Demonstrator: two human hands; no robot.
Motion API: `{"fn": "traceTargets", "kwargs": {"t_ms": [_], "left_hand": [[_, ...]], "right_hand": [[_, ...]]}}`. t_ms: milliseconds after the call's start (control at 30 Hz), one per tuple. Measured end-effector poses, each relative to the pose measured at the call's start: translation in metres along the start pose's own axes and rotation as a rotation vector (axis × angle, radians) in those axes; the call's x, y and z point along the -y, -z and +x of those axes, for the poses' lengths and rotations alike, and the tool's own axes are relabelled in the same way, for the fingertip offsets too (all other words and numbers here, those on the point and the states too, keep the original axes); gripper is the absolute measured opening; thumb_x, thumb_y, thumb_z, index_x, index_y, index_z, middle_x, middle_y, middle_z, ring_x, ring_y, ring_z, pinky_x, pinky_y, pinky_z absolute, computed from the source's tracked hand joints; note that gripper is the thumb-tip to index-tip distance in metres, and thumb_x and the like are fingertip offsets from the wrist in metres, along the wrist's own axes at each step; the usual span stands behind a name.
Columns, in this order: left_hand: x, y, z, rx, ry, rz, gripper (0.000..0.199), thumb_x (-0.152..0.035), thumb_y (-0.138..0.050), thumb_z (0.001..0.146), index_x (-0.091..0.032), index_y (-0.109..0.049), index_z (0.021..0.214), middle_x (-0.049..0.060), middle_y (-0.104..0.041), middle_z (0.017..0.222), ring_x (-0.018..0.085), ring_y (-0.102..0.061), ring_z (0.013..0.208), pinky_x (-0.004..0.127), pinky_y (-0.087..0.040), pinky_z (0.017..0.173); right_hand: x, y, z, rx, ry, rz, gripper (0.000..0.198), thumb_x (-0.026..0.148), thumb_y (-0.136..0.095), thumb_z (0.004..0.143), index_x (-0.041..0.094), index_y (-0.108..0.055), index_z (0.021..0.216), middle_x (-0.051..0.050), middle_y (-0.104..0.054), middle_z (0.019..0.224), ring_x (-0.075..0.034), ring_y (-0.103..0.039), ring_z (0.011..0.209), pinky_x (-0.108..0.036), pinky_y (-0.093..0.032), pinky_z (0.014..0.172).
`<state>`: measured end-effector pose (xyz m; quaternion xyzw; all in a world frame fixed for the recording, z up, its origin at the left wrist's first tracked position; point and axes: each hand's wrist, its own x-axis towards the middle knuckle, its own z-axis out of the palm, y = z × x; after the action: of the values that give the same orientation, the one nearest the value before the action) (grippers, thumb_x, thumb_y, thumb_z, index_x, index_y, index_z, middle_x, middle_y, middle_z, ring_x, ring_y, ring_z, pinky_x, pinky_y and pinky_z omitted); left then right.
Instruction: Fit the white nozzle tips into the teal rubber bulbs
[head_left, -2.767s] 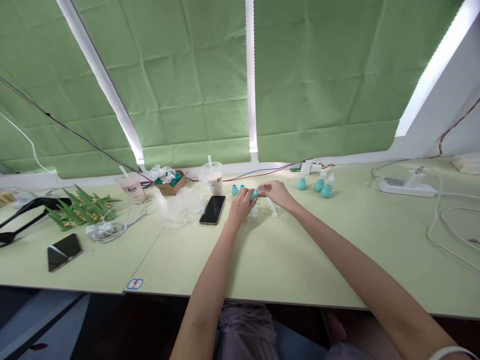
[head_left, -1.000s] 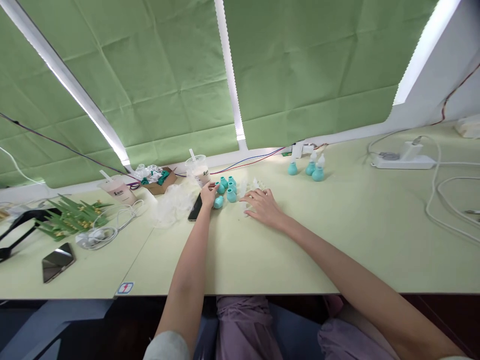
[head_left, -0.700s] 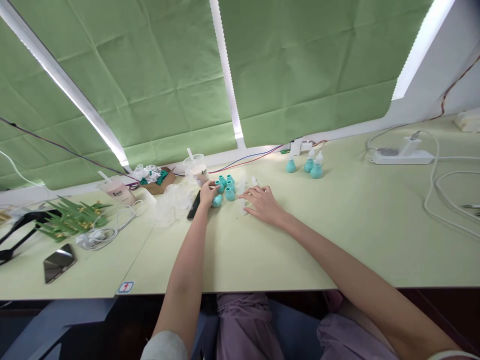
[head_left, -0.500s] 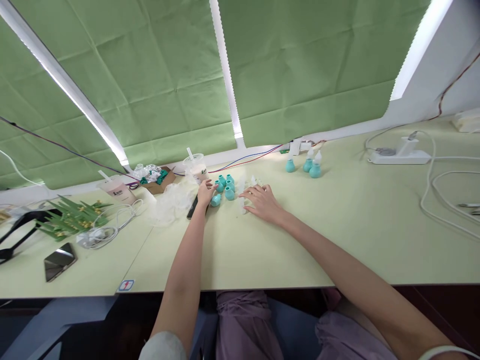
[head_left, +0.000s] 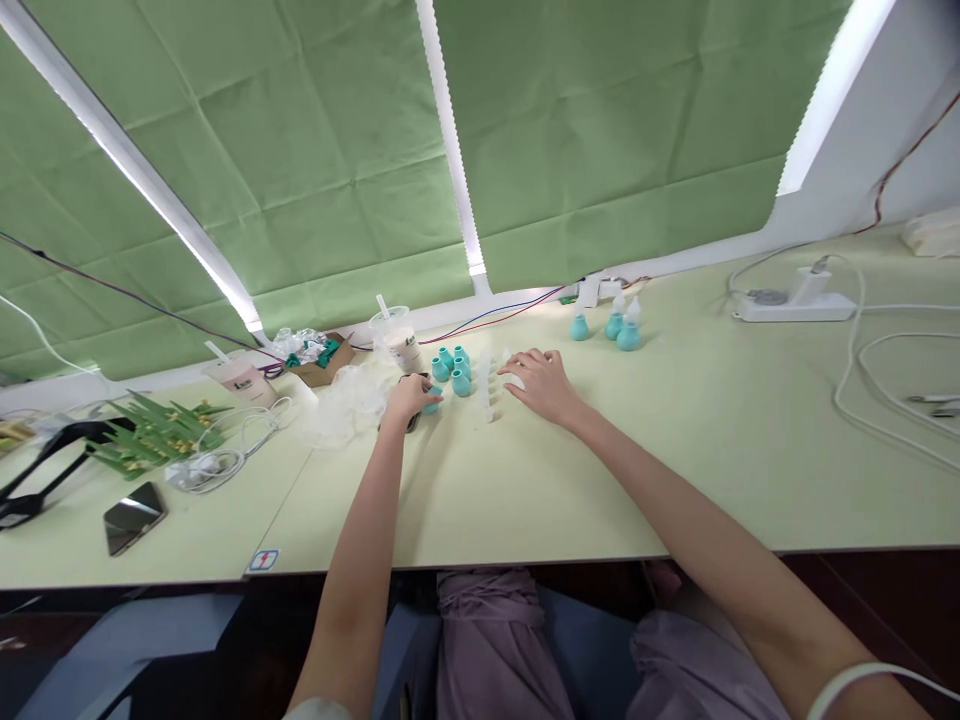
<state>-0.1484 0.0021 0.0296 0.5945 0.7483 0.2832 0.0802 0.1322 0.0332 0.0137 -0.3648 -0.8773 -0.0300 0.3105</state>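
Teal rubber bulbs (head_left: 450,366) are clustered on the pale green desk (head_left: 570,470), just beside a row of clear plastic tips (head_left: 486,388). One teal bulb (head_left: 431,403) is held in the left hand (head_left: 409,397), whose fingers are curled loosely round it, with the neck pointing towards the cluster. The right hand (head_left: 541,382) is laid almost flat, its fingertips on a clear tip (head_left: 514,377) that is touched rather than gripped. For a clean fit, the bulb is best kept steady while a tip is pinched by its base and the two are brought together straight. Three finished aspirators (head_left: 611,326) are set well apart, farther back.
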Motion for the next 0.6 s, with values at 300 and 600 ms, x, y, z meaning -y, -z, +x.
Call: {"fn": "traceTargets", "kwargs": {"t_ms": [300,600], "left_hand": [[-0.001,-0.022,-0.012,-0.057,-0.063,-0.338,0.033,-0.039,-0.071,0.063,-0.014,-0.067,0.086,0.008,-0.069,0.087,0.021,-0.064,0.079,0.029,-0.049,0.070],[0.008,-0.016,-0.018,0.017,-0.066,-0.405,0.041,-0.040,-0.075,0.058,-0.013,-0.066,0.088,0.008,-0.068,0.087,0.020,-0.064,0.079,0.030,-0.051,0.072]], "right_hand": [[-0.023,0.006,0.001,-0.070,-0.180,0.076,0.022,0.026,-0.047,0.090,0.025,-0.067,0.100,-0.002,-0.064,0.109,-0.018,-0.048,0.103,-0.036,-0.021,0.086],[-0.032,0.000,-0.002,-0.049,-0.183,0.055,0.023,0.025,-0.046,0.090,0.024,-0.068,0.098,-0.004,-0.064,0.107,-0.019,-0.048,0.101,-0.037,-0.021,0.087]]}}
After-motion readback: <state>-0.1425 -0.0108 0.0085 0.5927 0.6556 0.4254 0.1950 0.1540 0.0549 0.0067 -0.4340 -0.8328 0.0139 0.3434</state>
